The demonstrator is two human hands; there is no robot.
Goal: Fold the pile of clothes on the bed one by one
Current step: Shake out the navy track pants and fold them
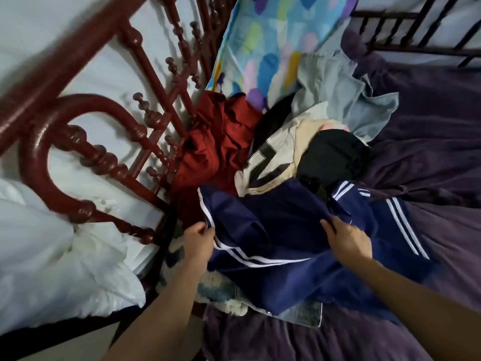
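2 hands on 1 garment: left hand (199,238) pinches the striped side edge of the navy track garment (273,230), fingers curled round the cloth; right hand (346,239) has fingers bunched into a fold near its middle, gripping fabric too. Garment lies at the near side of the clothes pile, partly over a denim piece (304,315) & touching the red garment (221,142) on its left; can't tell if it's pants or a jacket, too crumpled. Behind it: cream jersey w/ black numeral (268,162), black garment (330,155), pale blue shirt (343,87), all heaped on the purple bedsheet (429,131); patterned pillow (265,43) at the back, dark red bed frame (104,157) & white plastic bag (52,256) to the left.

Handling, my guess: thin synthetic, light, limp, prob a bit slick; no stiffness, so it'll sag & slide unless held at 2 points; nothing fragile. Best hold = waistband or hem corners, 1 per hand, w/ the white stripes as a guide to line up the sides; a mid-fold grip like the right hand's gives a bunch, not a flat edge; lifting may drag the black garment, which seems to overlap its top edge.
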